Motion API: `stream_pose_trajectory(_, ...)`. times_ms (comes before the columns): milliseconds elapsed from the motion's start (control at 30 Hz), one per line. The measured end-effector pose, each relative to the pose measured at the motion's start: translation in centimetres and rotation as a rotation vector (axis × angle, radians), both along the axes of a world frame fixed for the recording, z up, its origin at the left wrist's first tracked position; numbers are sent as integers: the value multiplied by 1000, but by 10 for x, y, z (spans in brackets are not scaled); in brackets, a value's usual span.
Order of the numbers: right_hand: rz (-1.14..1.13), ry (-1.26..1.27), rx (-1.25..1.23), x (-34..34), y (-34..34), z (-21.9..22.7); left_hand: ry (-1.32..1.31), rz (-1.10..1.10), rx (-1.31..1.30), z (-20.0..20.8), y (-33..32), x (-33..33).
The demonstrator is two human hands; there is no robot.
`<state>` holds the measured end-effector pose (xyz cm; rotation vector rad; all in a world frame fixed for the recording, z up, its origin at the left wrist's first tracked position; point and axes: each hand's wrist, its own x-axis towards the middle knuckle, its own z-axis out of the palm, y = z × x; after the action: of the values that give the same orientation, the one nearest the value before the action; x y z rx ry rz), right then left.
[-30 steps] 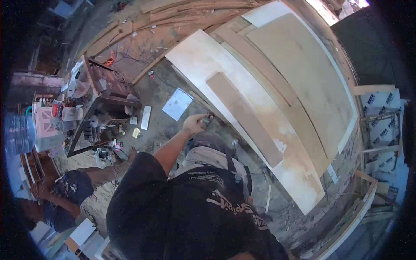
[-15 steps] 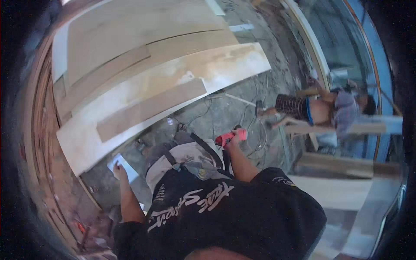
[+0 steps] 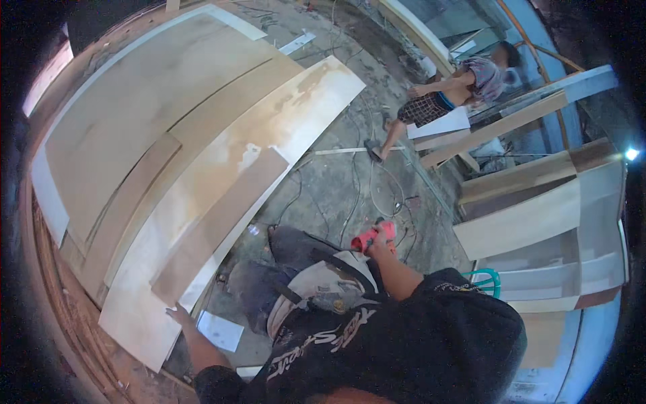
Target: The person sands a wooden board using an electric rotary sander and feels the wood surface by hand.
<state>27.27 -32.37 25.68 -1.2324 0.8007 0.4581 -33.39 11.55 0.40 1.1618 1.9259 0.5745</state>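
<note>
My left hand (image 3: 179, 314) rests at the near edge of a long pale wooden board (image 3: 128, 330), its fingers stretched out and holding nothing. A narrower brown strip (image 3: 222, 225) lies on that board, its near end close to my fingertips. Just right of that hand, lower down, is a white sheet (image 3: 221, 331). Beside my right thigh, my right hand (image 3: 382, 242) is closed around a red power tool (image 3: 364, 240) with a dark end; its exact kind is hard to make out.
A large panel (image 3: 155, 87) lies beyond the board. Cables (image 3: 355, 182) trail over the concrete floor. At the right are a co-worker (image 3: 444, 97), a slanting wooden beam (image 3: 505, 128), pale board structures (image 3: 525, 222) and a teal chair back (image 3: 490, 279).
My left hand has moved from over the white sheet to the board's edge. My right hand keeps its grip on the red tool. The view has turned, and the co-worker now stands more upright.
</note>
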Motion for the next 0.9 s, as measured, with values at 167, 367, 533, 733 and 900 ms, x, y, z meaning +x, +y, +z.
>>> stream_pose_trajectory(167, -304, 14, -136, 8, -43, 8, -252, -181, 130, -47, 65, 4)
stream_pose_trajectory(367, -408, -152, -316, -21, -56, 66, 834, -363, -194, -75, 21, 53)
stream_pose_trajectory(533, -555, -146, -225, 4, -124, 74, 1145, -280, 183, -79, 16, 60)
stream_pose_trajectory(733, -640, -168, -80, 13, -129, 108, 1287, -62, 260, -60, 48, 46)
stream_pose_trajectory(900, -698, -203, 83, 25, -123, 114, 1050, -138, 101, -43, 40, 59)
